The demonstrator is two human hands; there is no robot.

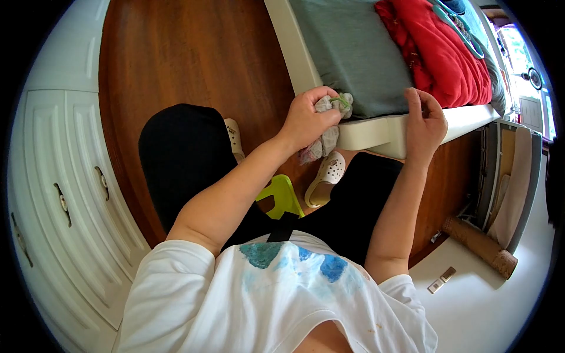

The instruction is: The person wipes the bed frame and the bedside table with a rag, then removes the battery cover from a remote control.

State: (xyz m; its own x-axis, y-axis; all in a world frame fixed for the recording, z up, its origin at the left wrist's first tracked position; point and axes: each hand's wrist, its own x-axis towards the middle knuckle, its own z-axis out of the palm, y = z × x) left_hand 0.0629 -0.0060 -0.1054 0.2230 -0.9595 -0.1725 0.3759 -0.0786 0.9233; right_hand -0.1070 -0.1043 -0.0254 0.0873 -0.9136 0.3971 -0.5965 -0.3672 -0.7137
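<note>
My left hand (pixel 309 115) is closed around a crumpled light-grey cloth (pixel 329 138) at the corner of the bed. Green trim shows at the cloth's top, and its lower end, pinkish in part, hangs beside the bed frame (pixel 365 134). My fingers and the folds hide the rest of it. To the right, my right hand (pixel 426 120) is raised over the frame's edge, thumb and index finger pinched together. Anything between those fingertips is too small to make out. The grey-green bedding (pixel 359 53) lies just beyond both hands.
A red folded blanket (pixel 453 59) lies on the bed. Beneath me is a yellow-green stool (pixel 282 194) on the wooden floor (pixel 176 53). White cabinets (pixel 65 159) line the left side. Flat panels and a brown roll (pixel 482 247) lean against the right wall.
</note>
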